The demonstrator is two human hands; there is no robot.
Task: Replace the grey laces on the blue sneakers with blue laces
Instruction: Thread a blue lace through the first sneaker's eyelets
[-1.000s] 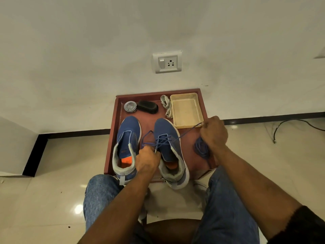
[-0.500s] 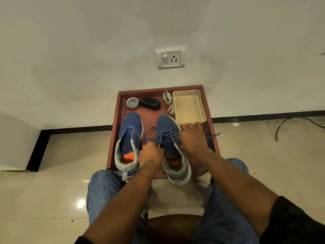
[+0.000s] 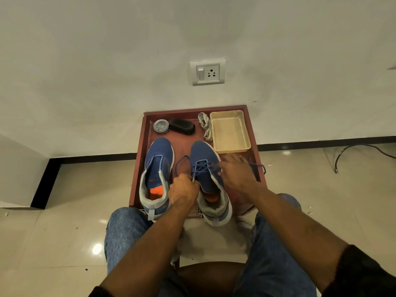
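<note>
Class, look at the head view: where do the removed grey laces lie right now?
The grey laces lie bundled at the far end of the red-brown tray, between the black brush and the beige plastic basket, beyond the toe of the right sneaker.

Two blue sneakers stand side by side, toes away from the person: the left sneaker [image 3: 157,168] has no lace, while the right sneaker [image 3: 206,174] carries a blue lace [image 3: 203,168] criss-crossed through its eyelets. The grey laces [image 3: 205,125] lie bundled beyond the right sneaker's toe
</note>
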